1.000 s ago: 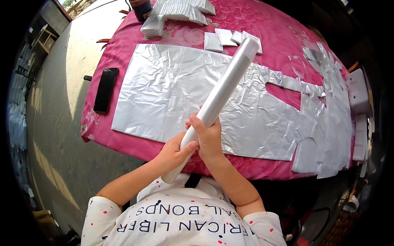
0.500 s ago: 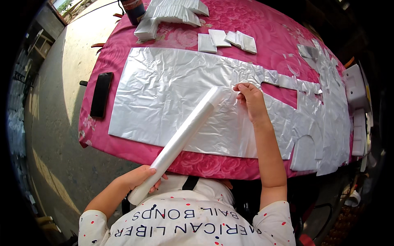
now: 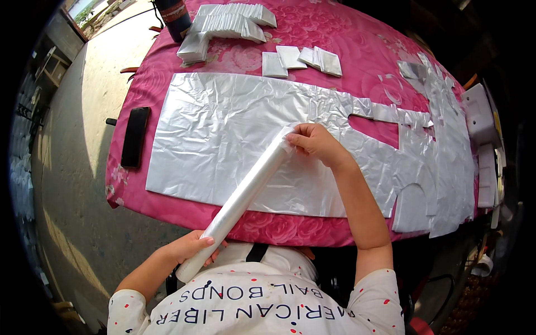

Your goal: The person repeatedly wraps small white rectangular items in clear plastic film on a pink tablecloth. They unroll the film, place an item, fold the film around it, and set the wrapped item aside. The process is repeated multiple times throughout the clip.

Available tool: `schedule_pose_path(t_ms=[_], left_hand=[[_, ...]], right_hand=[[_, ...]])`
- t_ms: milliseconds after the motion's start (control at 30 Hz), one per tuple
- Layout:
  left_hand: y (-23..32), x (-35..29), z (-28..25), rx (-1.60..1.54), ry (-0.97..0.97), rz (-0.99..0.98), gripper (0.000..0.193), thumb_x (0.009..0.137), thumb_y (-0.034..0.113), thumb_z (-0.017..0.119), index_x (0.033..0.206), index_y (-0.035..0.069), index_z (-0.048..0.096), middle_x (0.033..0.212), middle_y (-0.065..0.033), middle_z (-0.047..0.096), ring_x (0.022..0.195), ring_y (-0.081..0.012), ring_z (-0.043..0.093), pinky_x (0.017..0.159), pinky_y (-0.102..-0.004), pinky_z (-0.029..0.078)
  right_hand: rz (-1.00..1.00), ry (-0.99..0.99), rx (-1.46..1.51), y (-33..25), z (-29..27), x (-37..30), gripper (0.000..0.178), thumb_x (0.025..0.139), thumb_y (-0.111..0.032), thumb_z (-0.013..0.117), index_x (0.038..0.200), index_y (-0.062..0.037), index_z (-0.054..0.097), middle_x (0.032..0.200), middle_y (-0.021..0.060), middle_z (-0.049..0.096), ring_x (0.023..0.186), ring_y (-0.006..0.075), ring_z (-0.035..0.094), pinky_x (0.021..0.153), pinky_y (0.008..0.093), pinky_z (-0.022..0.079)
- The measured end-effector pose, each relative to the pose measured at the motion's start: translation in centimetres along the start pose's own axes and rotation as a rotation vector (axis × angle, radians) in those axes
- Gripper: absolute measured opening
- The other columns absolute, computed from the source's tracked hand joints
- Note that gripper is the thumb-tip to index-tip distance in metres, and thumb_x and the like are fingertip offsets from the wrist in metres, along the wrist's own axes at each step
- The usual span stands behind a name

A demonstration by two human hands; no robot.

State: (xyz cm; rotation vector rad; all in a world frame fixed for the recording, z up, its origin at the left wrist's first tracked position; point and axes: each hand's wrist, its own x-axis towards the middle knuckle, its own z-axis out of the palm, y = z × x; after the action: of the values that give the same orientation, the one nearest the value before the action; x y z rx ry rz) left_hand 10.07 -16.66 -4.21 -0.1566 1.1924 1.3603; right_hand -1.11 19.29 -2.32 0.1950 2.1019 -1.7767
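Holding a long white roll (image 3: 237,201) at a slant before me, I have my two hands well apart, one at each end of it. My left hand (image 3: 194,247) is clamped around the lower end, close to my body, with the thumb lying on top and the fingers curling beneath. My right hand (image 3: 317,144) is at the far end, thumb and fingertips pinched together on the film at the tip. The roll's lower end hangs over my lap, just in front of my white shirt (image 3: 251,301), and its upper part lies above a large silvery sheet (image 3: 218,128) spread on the table; I cannot tell whether it touches the sheet. Wrinkles run all across that sheet, and toward the right it has a long opening where the pink flowered tablecloth (image 3: 301,230) shows through. At the right end of the table, ragged pale film (image 3: 449,145) overlaps the sheet and reaches the near edge. A black phone (image 3: 135,137) lies on the cloth just to the left of the sheet. Beyond the sheet I see a few flat folded packets (image 3: 290,57) side by side, and farther off a larger heap of white packets (image 3: 229,25) near a dark cup (image 3: 171,19). White plastic containers (image 3: 481,117) stand beside the table's right end.
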Motion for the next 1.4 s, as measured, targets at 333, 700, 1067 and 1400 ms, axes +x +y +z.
schedule_pose_path(t_ms=[333, 700, 1067, 1400], left_hand=[[-0.7, -1.5, -1.1, 0.094, 0.081, -0.088, 0.067, 0.072, 0.051, 0.068, 0.109, -0.003, 0.055, 0.082, -0.0085, 0.060, 0.068, -0.0126, 0.059, 0.064, -0.0251, 0.048], [3.9, -2.8, -2.8, 0.906, -0.126, -0.127, 0.045, 0.071, 0.031, 0.076, 0.105, 0.003, 0.062, 0.094, -0.0080, 0.065, 0.086, -0.0165, 0.061, 0.076, -0.0300, 0.047], [13.5, 9.3, 4.3, 1.705, 0.384, 1.235, 0.052, 0.070, 0.038, 0.070, 0.107, 0.003, 0.057, 0.108, -0.0104, 0.056, 0.105, -0.0262, 0.053, 0.092, -0.0393, 0.042], [6.9, 9.2, 4.8, 1.905, 0.067, 0.967, 0.087, 0.081, 0.064, 0.038, 0.135, -0.004, 0.032, 0.143, -0.0176, 0.029, 0.133, -0.0286, 0.028, 0.109, -0.0432, 0.018]], right_hand=[[-0.202, 0.481, -0.093, 3.5, -7.1, 1.1, 0.014, 0.083, -0.014, 0.063, 0.080, -0.0007, 0.061, 0.064, -0.0017, 0.055, 0.055, 0.0040, 0.047, 0.049, 0.0206, 0.039], [-0.376, 0.704, -0.260, 5.2, -14.7, 0.4, 0.016, 0.085, -0.016, 0.061, 0.082, -0.0007, 0.062, 0.063, -0.0023, 0.054, 0.055, 0.0045, 0.046, 0.051, 0.0203, 0.038], [-0.247, 0.301, -0.215, 0.9, -5.9, 4.0, 0.014, 0.084, -0.015, 0.061, 0.082, -0.0009, 0.062, 0.067, -0.0016, 0.057, 0.056, 0.0053, 0.049, 0.052, 0.0220, 0.040], [-0.106, 0.379, -0.032, 0.9, -6.6, 4.9, 0.027, 0.084, -0.020, 0.062, 0.102, -0.0007, 0.059, 0.087, 0.0056, 0.058, 0.073, 0.0102, 0.054, 0.063, 0.0254, 0.045]])
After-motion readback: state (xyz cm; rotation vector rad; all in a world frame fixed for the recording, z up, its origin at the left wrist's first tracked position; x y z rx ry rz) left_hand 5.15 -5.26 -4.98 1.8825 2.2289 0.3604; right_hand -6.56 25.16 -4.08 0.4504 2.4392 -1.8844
